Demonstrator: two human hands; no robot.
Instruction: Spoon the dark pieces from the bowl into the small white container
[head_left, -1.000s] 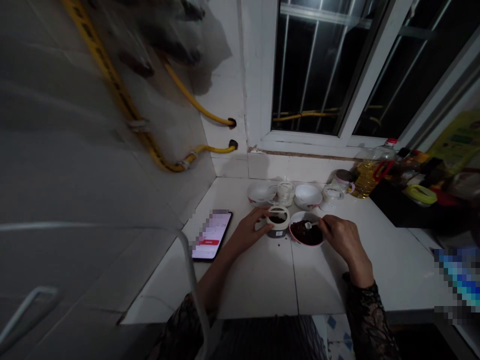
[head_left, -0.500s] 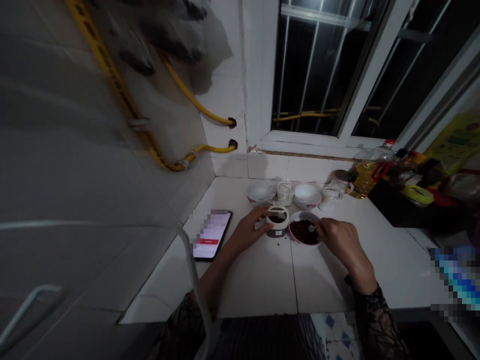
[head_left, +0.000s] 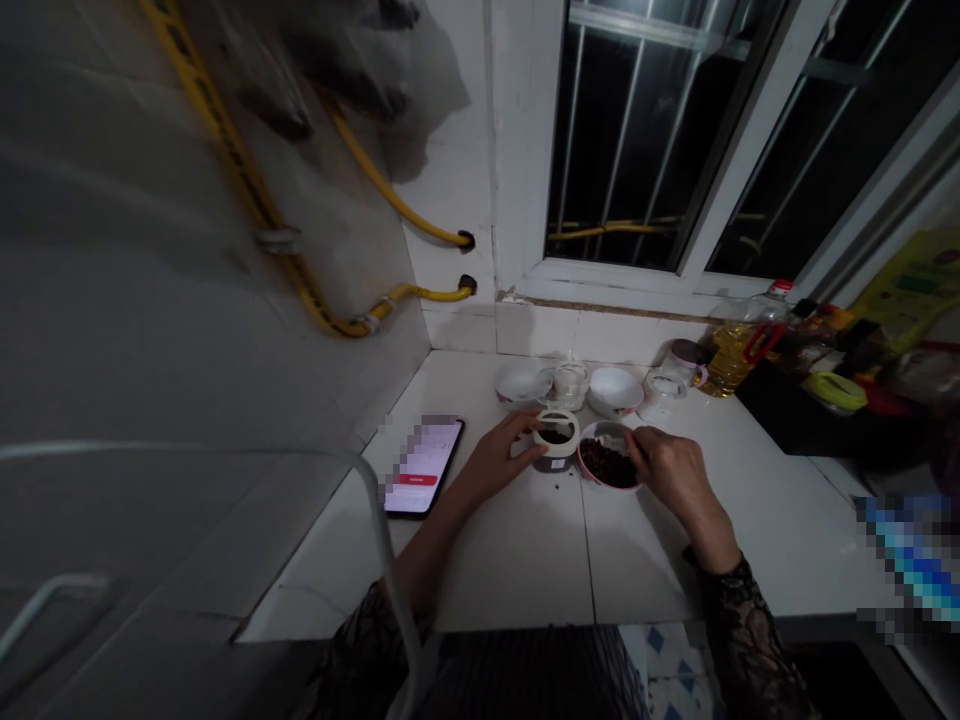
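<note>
My left hand (head_left: 504,455) grips the side of a small clear jar (head_left: 556,462) with a cream-coloured rim, thumb and fingers around it. Dark bits lie inside the jar. Just right of it stands a bowl (head_left: 589,477) with a pink outside, partly filled with dark reddish-brown dried pieces (head_left: 609,464). Over the bowl's right edge, my right hand (head_left: 667,465) is closed on what looks like a small pale spoon, mostly hidden by the fingers. A few dark crumbs lie on the counter below the jar.
Behind stand two white bowls (head_left: 615,388) (head_left: 523,384), a clear jar (head_left: 571,384) and another jar (head_left: 663,394). A phone (head_left: 426,465) lies left of my forearm. An oil bottle (head_left: 731,355) and a black tray (head_left: 787,415) are at the right. A pale cable (head_left: 382,520) crosses the near left.
My right hand has shifted slightly left and up at the bowl, and the pale spoon end has moved toward its far side. My left hand stays on the jar.
</note>
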